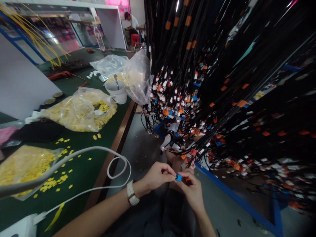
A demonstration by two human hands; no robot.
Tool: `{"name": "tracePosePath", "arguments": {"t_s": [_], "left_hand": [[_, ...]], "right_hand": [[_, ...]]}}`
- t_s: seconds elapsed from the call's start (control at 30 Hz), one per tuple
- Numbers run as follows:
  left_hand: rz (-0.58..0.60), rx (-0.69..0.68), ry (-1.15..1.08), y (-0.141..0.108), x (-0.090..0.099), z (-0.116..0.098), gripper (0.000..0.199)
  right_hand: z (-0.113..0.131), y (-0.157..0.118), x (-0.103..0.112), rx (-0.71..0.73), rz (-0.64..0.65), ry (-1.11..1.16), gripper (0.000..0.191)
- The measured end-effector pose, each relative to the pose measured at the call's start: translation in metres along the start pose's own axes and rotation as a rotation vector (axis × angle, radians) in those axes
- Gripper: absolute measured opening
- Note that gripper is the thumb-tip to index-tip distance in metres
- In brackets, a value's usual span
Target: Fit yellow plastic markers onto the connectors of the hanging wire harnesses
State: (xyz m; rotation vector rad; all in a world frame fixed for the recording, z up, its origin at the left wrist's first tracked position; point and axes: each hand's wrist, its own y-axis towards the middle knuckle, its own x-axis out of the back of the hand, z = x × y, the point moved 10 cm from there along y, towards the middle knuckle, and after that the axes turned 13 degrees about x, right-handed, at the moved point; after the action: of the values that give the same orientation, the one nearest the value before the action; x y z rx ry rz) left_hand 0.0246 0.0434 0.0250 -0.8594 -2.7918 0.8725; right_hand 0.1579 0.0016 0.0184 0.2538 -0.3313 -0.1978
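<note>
Over my lap, both hands meet at a small blue plug connector (178, 178). My right hand (192, 189) pinches this connector between thumb and fingertips, and a bit of orange shows near that palm. My left hand (158, 176), with a white-strapped watch (132, 193) on its wrist, is closed in a pinch at the connector's left side. A tiny yellow piece (175, 177) shows at those left fingertips, mostly covered by them. Just beyond the hands hang bundles of black cables (187, 59) ending in white, orange, blue and red connectors.
On the green-topped table (93, 154) at left lie bags of small yellow parts (81, 110), loose yellow pieces (54, 182) and a white mug (117, 92) with a spoon. A white cord (98, 188) loops past the edge. A blue frame (237, 197) stands right. A person (132, 24) sits far off.
</note>
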Motion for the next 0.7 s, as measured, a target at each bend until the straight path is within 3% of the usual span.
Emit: {"name": "tracePosePath", "arguments": {"t_s": [0.27,0.43,0.63,0.7], "left_hand": [[0.013,0.087,-0.063,0.003,0.002,0.010,0.026],[0.155,0.196,-0.179,0.004,-0.009,0.026,0.033],[0.192,0.211,-0.141,0.003,-0.013,0.028,0.034],[0.145,0.169,-0.130,0.003,-0.011,0.021,0.031]], "right_hand": [[0.004,0.002,-0.003,0.012,0.037,-0.038,0.013],[0.007,0.003,-0.003,0.021,0.043,-0.023,0.012],[0.005,0.001,-0.005,0.000,0.043,0.005,0.010],[0.004,0.002,-0.005,-0.003,0.037,0.003,0.009]]}}
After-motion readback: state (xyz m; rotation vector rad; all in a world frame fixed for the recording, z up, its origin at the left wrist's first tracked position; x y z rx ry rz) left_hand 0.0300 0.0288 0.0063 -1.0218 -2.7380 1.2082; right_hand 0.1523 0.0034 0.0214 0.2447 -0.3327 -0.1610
